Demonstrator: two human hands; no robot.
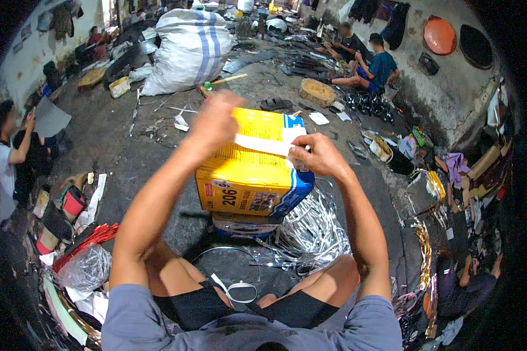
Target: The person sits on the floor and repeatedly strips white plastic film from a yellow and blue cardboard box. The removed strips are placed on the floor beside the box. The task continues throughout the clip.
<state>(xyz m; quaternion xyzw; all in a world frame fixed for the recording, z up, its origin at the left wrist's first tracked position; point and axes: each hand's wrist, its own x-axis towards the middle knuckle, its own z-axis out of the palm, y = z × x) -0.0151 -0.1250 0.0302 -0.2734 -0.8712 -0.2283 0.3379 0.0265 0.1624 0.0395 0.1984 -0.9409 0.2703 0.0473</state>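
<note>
A yellow and blue cardboard box (pixel 246 181) stands before me on another box (pixel 240 227), between my bent knees. Across its top lies a white strip (pixel 263 144). My right hand (pixel 319 153) pinches the strip's right end near the blue edge, thumb and fingers pressed together. Over the box's far left corner is my left hand (pixel 216 120), curled and smeared by motion. Its fingers are too blurred to show whether they grip anything. Right of the boxes, a heap of shiny silver strips (pixel 313 228) spreads on the floor.
A big white sack (pixel 187 50) stands ahead on the left, and a round wooden block (pixel 317 92) lies ahead right. Red strips (pixel 93 243) and a clear plastic bag (pixel 86 266) are at my left. Other people sit farther off, one in a teal shirt (pixel 383 69).
</note>
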